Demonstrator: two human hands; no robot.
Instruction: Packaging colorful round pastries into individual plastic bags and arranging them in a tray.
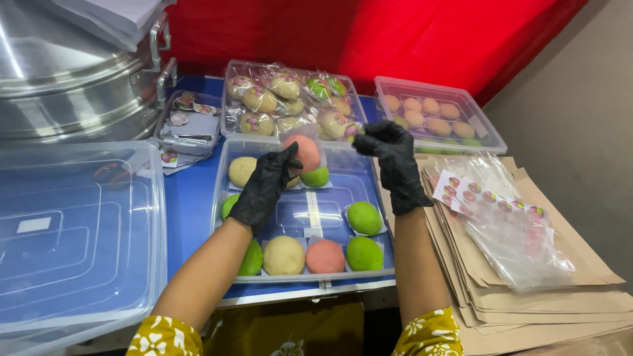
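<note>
My left hand (264, 186), in a black glove, holds a pink round bun (304, 153) inside a clear plastic bag above a clear tray (386, 254). My right hand (394, 161), also gloved in black, pinches a small round sticker (354, 130) near the bag's top. The tray holds green, pink and cream buns, such as a green one (364, 217) and a cream one (283, 255).
A tray of bagged buns (290, 102) sits behind, and a lidded box of buns (435, 115) at the back right. Sticker sheets and clear bags (501, 217) lie on brown paper (580, 296) to the right. A clear lid (72, 231) and a metal steamer (66, 72) are left.
</note>
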